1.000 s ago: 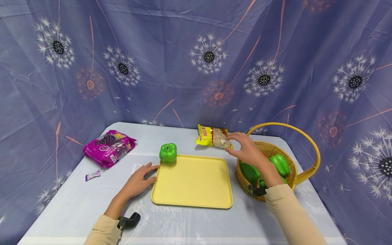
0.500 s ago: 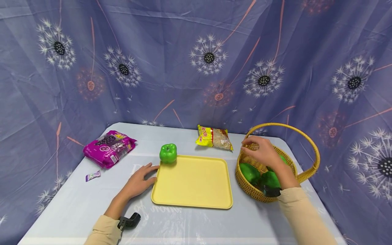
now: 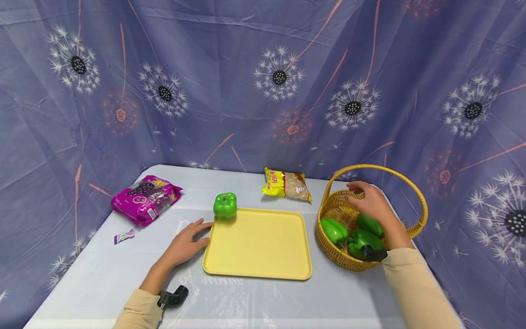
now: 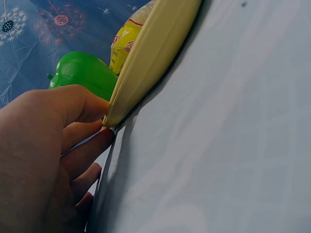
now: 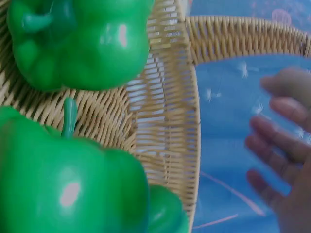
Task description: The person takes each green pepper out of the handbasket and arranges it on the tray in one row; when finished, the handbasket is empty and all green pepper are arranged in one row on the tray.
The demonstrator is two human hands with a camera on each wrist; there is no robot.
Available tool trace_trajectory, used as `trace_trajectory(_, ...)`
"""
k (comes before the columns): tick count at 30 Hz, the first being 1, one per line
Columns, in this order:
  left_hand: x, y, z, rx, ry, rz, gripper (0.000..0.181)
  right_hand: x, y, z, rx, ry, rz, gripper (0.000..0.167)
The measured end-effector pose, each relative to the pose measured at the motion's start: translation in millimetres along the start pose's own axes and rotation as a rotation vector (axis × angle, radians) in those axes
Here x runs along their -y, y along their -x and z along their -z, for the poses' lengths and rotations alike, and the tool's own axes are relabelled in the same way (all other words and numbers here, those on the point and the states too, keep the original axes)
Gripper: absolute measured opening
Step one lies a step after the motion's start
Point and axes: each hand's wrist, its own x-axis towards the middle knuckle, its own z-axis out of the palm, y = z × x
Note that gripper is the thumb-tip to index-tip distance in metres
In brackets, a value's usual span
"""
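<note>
My left hand [image 3: 185, 246] lies at the left rim of the yellow tray [image 3: 259, 244], thumb and fingertips touching it with the fingers relaxed. In the left wrist view, the hand [image 4: 48, 141] meets the tray edge [image 4: 150, 58]. A green pepper [image 3: 225, 205] stands at the tray's back left corner. Above the wicker basket [image 3: 341, 260] hovers my right hand [image 3: 371, 201], fingers apart and holding nothing. Inside the basket are green peppers [image 3: 334, 232]. The right wrist view shows peppers [image 5: 73, 179] close up, and the empty hand [image 5: 286, 131] beyond the basket rim [image 5: 192, 126].
A yellow and clear snack bag [image 3: 287, 184] lies behind the tray. At the left are a purple bag [image 3: 147, 199] and a small purple-white packet [image 3: 124, 236]. The basket's tall handle [image 3: 384, 168] arches over its back and right. A patterned curtain hangs behind the table.
The right hand has moved right, from beside the snack bag to over the basket. My left hand, the tray and the pepper beside it have stayed in place.
</note>
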Motion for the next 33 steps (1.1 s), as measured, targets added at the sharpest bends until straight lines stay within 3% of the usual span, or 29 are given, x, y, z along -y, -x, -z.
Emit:
trace_trajectory(8, 0.7, -0.3, -0.6, -0.003, -0.009, -0.014, 0.047, -27.5, 1.8, 5.2, 0.079, 0.106, -0.151, 0.057)
trace_trajectory(15, 1.2, -0.2, -0.5, -0.003, -0.01, -0.01, 0.047, -33.5, 2.7, 8.3, 0.242, 0.226, -0.284, 0.072)
trace_trajectory(19, 1.3, -0.2, -0.4, 0.0, -0.007, -0.007, 0.048, -32.2, 6.1, 7.5, 0.316, 0.275, -0.33, 0.072)
trace_trajectory(26, 1.9, -0.1, -0.3, -0.008, -0.009, -0.014, 0.047, -30.7, 9.6, 7.7, 0.334, 0.291, -0.364, 0.061)
trace_trajectory(33, -0.5, 0.1, -0.2, -0.006, -0.002, -0.005, 0.047, -36.7, 8.7, 4.8, 0.302, 0.3, -0.358, 0.031)
